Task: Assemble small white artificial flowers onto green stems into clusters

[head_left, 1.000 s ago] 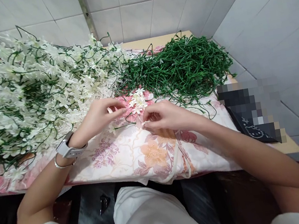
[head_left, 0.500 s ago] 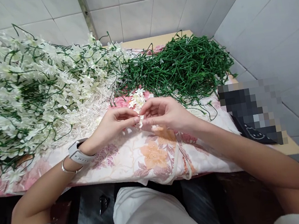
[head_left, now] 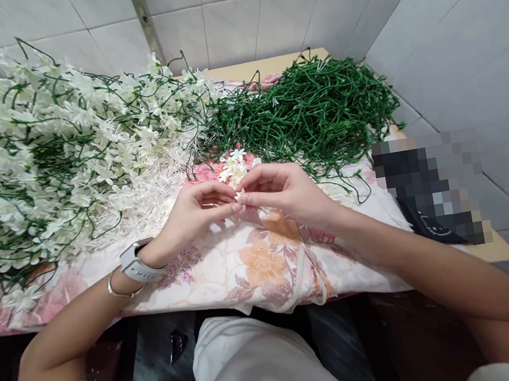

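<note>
Fingertips of both hands meet over the middle of the cloth, pinching one small white artificial flower (head_left: 239,195) between them. My left hand (head_left: 200,211), with a pale watch on its wrist, is closed on the flower from the left. From the right, my right hand (head_left: 283,191) grips the same flower between thumb and fingers. Just beyond the fingertips lies a little heap of loose white blossoms (head_left: 234,166). Much of the held flower is hidden by the fingers.
A big pile of white artificial flowers on green stems (head_left: 81,134) fills the left. Bare green stems (head_left: 319,109) are heaped at the back right. A dark, partly blurred object (head_left: 423,202) lies at the right on the table. Tiled walls (head_left: 233,26) bound the back and right.
The fingers have shifted slightly around the small white flower, and less of it shows below the fingertips. Both hands stay in nearly the same place.
</note>
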A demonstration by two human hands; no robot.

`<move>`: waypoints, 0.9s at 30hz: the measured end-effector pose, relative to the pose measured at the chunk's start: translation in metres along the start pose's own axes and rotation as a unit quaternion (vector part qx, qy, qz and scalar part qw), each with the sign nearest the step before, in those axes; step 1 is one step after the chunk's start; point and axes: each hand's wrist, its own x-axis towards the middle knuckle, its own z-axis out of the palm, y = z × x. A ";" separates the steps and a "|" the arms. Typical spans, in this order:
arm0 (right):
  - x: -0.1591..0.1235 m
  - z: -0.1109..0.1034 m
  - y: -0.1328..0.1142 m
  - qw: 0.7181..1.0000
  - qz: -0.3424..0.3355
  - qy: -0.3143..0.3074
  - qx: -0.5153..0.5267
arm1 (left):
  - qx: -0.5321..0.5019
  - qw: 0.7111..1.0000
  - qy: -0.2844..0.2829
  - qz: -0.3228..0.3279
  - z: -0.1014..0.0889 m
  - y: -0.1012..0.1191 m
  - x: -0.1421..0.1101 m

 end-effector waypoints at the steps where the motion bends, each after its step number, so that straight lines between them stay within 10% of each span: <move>1: 0.000 0.000 0.000 1.000 -0.001 -0.001 0.000 | -0.005 1.000 0.004 -0.003 0.000 -0.001 0.000; 18: -0.003 0.005 0.002 0.987 -0.071 0.002 -0.143 | 0.019 1.000 -0.006 -0.013 0.000 -0.004 -0.001; 27: 0.003 0.003 0.007 0.999 0.006 0.038 -0.027 | 0.025 0.995 0.045 0.086 -0.001 -0.002 -0.001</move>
